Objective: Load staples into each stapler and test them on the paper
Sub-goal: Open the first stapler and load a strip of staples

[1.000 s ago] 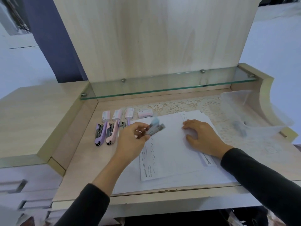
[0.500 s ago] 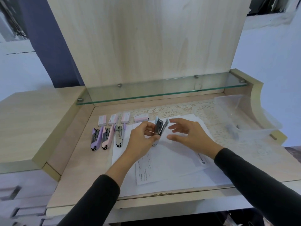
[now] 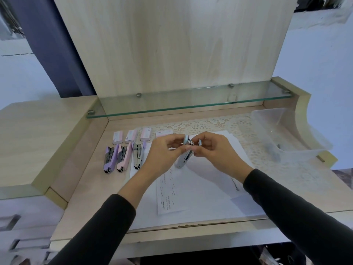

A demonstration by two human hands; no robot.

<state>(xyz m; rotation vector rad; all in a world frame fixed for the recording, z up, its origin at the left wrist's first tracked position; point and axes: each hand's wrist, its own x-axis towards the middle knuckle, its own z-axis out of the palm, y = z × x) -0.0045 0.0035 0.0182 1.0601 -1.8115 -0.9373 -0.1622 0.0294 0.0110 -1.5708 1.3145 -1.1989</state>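
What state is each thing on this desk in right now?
Blue stapler: hinged open, held by both hands.
Left hand: grips the blue stapler.
Right hand: pinches its upper end.
Purple stapler: lying on the desk, untouched.
Pink stapler: lying beside it, untouched.
Lilac stapler: lying opened, metal channel showing.
Staple boxes: in a row, untouched.
Paper: flat on the desk.

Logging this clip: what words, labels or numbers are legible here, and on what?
None legible enough to quote.
Printed slip: short text lines, too small.
Large sheet beneath: print at its right edge, blurred.
Staple boxes: labels blurred.
Blue stapler, gripped by left hand and right hand: no marking shows.
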